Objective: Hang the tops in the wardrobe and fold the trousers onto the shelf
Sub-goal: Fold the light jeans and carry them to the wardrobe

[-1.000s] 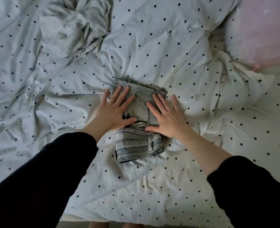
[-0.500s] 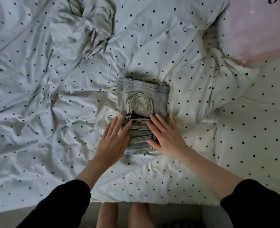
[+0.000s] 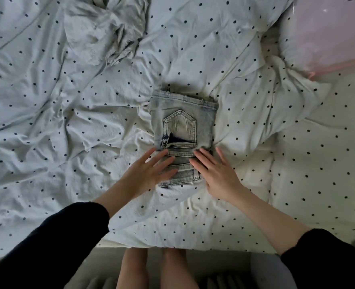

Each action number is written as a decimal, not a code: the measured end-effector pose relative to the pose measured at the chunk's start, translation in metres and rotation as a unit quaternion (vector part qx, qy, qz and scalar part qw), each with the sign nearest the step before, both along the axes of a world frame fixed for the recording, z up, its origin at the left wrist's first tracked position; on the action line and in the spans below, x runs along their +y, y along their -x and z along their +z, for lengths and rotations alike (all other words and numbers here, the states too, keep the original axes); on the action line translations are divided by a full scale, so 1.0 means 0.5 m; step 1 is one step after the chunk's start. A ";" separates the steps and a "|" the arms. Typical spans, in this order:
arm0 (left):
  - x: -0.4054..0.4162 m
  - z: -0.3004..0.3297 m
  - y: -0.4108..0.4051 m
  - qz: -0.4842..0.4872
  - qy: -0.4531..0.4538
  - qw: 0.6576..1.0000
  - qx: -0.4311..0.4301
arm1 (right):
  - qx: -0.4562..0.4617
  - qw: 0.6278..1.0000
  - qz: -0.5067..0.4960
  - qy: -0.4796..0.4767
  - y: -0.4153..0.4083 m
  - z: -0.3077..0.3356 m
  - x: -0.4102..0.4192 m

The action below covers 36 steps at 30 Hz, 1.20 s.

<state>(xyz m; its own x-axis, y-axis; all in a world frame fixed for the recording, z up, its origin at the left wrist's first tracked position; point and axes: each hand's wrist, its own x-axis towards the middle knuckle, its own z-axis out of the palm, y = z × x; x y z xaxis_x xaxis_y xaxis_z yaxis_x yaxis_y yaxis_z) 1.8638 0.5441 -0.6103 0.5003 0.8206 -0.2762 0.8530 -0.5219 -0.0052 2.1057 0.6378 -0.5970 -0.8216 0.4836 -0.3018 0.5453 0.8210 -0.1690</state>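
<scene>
On bed, folded jeans [image 3: 183,124] (pale, pocket up)

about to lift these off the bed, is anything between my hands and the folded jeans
Nothing visible. The left hand and right hand lie flat with straight fingers on the near end of the folded jeans, which sit alone on the dotted duvet.

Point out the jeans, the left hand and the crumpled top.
jeans [image 3: 180,113], head view, on the denim above the back pocket.
left hand [image 3: 146,174], head view, on the back of the hand.
crumpled top [image 3: 101,32], head view, on its bunched middle.
</scene>
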 end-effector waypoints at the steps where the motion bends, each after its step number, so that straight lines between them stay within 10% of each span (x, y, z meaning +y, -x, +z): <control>1: -0.001 -0.001 -0.005 0.004 -0.008 1.000 -0.003 | -0.002 1.000 -0.007 0.021 0.001 0.001 0.004; 7: 0.027 0.039 -0.002 0.090 -0.034 0.973 -0.211 | 0.007 0.996 -0.032 0.081 -0.014 0.016 0.021; 11: 0.097 0.111 -0.007 0.328 0.076 0.862 -0.380 | 0.076 0.969 -0.152 0.182 0.000 0.041 0.036; 21: 0.297 0.096 0.022 0.567 0.054 0.708 -0.418 | 0.190 0.871 -0.435 0.127 0.118 0.070 0.203; 25: 0.331 0.067 0.025 0.614 0.056 0.731 -0.293 | 0.088 0.878 -0.471 -0.005 0.155 0.034 0.235; 29: 0.327 0.042 0.036 0.634 0.023 0.745 -0.205 | 0.221 0.907 -0.318 -0.165 0.164 0.029 0.186; 34: 0.325 0.043 0.043 0.637 0.064 0.737 -0.215 | 0.134 0.977 -0.138 -0.092 0.146 -0.017 0.097; 36: 0.311 0.049 0.034 0.580 0.003 0.790 -0.201 | 0.094 0.984 -0.137 -0.070 0.151 -0.043 0.115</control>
<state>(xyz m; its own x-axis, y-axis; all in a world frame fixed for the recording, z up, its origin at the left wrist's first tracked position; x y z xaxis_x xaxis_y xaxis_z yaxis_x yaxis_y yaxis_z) 1.8467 0.6997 -0.5859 -0.5376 0.7908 -0.2926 0.6897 0.6120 0.3869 2.0302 0.6956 -0.6187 -0.6896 0.7207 -0.0712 0.7193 0.6701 -0.1833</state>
